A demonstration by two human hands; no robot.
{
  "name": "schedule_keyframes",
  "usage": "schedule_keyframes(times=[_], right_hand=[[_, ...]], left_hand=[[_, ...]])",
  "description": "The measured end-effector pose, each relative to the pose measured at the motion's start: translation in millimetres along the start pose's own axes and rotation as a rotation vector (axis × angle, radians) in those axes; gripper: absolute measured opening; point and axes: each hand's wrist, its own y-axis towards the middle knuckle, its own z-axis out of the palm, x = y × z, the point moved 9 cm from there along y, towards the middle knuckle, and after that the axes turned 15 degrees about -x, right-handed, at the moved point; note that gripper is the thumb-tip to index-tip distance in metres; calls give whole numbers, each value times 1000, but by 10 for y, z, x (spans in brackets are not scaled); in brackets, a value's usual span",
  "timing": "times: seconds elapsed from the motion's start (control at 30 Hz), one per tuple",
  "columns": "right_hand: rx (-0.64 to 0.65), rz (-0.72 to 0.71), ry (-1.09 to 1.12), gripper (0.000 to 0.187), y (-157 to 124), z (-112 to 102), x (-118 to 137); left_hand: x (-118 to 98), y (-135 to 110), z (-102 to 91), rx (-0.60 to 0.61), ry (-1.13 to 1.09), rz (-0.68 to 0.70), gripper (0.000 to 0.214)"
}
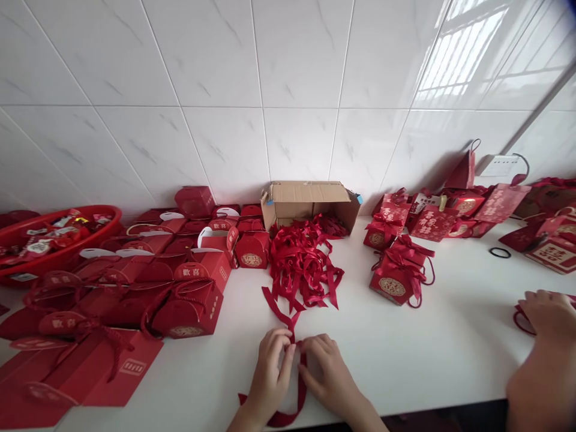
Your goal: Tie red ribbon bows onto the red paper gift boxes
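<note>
Sweets (58, 237) in bright wrappers lay heaped in a red basin (96, 241) at the far left of the white desk (450, 348); beside it stood close rows of red boxes (189, 315), some with white-lined flaps standing up, several with cord handles, the nearest ones long and plain-sided; behind everything rose a wall (216, 144) of pale, grey-veined tiles. Near the middle, a cardboard box (310, 193) lay with its opening toward the person, and a tangled pile of red ribbons (301, 258) spilled out of it onto the desk; just in front of the pile was a single ribbon (302, 387), its upper end reaching toward the pile and its lower part curving below the hands; the left hand (274, 366) pinched it between thumb and fingers; the right hand (326, 372), fingers bent, gripped it just beside. Farther right stood a box with a bow (391, 283), a group of finished-looking packets (429, 223) behind it, and a black ring (499, 252); at the right edge, a co-worker's hand (546, 312) rested over a red cord loop (522, 321), its grip unclear.
</note>
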Motion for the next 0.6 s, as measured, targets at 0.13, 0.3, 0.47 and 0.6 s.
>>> schedule_keyframes(times=[0.13, 0.3, 0.47, 0.6], right_hand=[[23, -71, -206, 41, -10, 81, -15], [-66, -56, -340, 60, -69, 170, -204], [-301, 69, -250, 55, -99, 64, -417], [-435, 197, 104, 57, -80, -146, -510]], left_hand=[[204, -3, -8, -39, -110, -213, 20], [234, -1, 10, -15, -115, -277, 24], [-53, -27, 103, 269, -34, -79, 20], [-98, -49, 29, 287, 94, 83, 16]])
